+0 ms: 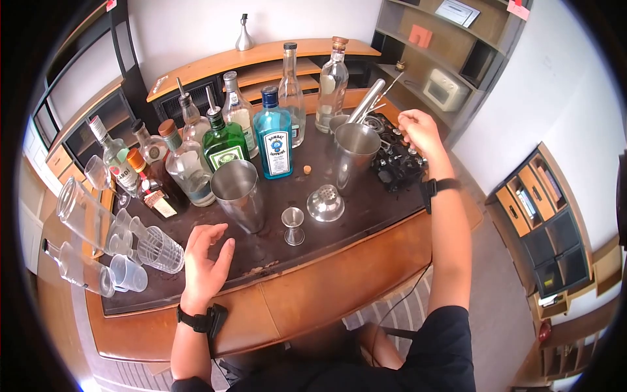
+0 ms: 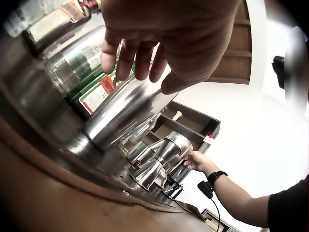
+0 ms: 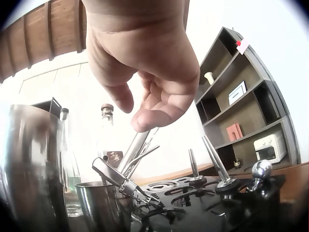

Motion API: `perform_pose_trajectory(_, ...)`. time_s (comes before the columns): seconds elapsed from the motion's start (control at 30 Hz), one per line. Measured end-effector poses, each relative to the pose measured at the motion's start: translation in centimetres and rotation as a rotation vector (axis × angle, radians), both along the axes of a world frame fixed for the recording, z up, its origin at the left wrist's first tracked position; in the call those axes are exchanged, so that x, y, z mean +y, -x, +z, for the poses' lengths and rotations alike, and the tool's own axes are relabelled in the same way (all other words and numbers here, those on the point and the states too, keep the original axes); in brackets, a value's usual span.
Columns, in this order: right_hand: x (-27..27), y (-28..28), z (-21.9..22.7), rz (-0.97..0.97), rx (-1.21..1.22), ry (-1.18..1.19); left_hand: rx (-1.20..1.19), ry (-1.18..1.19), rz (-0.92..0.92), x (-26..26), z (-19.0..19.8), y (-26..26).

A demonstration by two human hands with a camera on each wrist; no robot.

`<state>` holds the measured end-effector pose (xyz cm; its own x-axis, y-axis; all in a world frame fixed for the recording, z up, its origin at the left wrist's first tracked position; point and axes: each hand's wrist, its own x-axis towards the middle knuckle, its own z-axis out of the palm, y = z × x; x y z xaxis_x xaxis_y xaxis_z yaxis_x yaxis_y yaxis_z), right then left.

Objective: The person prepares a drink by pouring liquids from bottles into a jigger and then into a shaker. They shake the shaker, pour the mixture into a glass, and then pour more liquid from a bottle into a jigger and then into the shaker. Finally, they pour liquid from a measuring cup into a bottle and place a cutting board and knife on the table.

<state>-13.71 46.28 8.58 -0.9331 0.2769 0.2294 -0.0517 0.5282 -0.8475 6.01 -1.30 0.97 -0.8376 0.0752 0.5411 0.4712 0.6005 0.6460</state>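
Possibly my right hand (image 1: 419,134), fingers loosely bent and seemingly empty near the pour spouts (image 3: 217,162), could knock the far tin (image 1: 356,153) by swinging inward; my left hand (image 1: 208,264), fingers spread, could topple the near tin (image 1: 241,206) just beside it.

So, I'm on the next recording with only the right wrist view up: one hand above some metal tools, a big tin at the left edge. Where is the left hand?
Observer: The head view shows the left hand close to the near side of a second metal tin; whether they touch, I can't tell.

Operator: Noted. What stands just right of that tin?

Observer: A small double-ended jigger, upright on the dark tabletop.

Operator: And to the right of the jigger?

Observer: A dome-shaped shaker top, with small holes pierced in its crown.
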Motion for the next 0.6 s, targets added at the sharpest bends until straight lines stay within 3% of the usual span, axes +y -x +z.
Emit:
perform_pose_trajectory(0.3,1.0,-2.9,-3.1,-0.043,0.026,-0.194,-0.038,-0.006,0.025,0.1,-0.9,0.7)
perform_pose_trajectory(0.43,-0.9,-4.8,-3.5,-0.124,0.087,-0.201,-0.089,-0.063,0.072,0.3,-1.9,1.6)
perform_pose_trajectory(0.6,-5.1,-8.3,-2.8,-0.093,0.097,-0.315,-0.087,-0.076,0.131,0.5,-2.7,2.8)
